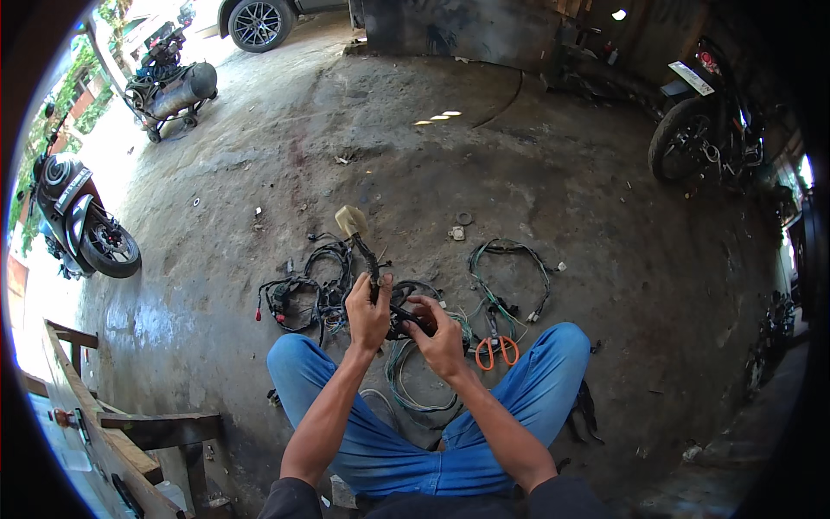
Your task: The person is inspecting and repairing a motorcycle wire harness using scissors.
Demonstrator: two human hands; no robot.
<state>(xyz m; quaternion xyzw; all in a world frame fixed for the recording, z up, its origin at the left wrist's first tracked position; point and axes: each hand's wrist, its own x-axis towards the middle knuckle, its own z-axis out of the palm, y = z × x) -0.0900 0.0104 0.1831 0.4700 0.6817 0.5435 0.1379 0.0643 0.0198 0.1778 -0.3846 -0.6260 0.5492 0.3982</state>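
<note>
My left hand [368, 313] is closed around a black-wrapped wiring harness [367, 258]. A cream-coloured connector [350, 221] sits on the harness's upper end, beyond my fingers. My right hand [443, 339] grips a lower stretch of the same dark harness, its fingers curled around it. More black wiring [294, 298] lies tangled on the ground to the left, with small red ends. A loop of wires [546, 281] with pale connectors rests to the right. Just right of my right hand lie orange-handled scissors [498, 353]. Thin green and pale wires [399, 381] coil below my hands.
A small pale part [456, 233] and a dark ring [465, 219] lie on the concrete ahead. At the left are a scooter [95, 227], a wheeled tank compressor [177, 93] and a wooden bench [82, 389]. A motorcycle [692, 138] stands far right, a car wheel [259, 24] at the back.
</note>
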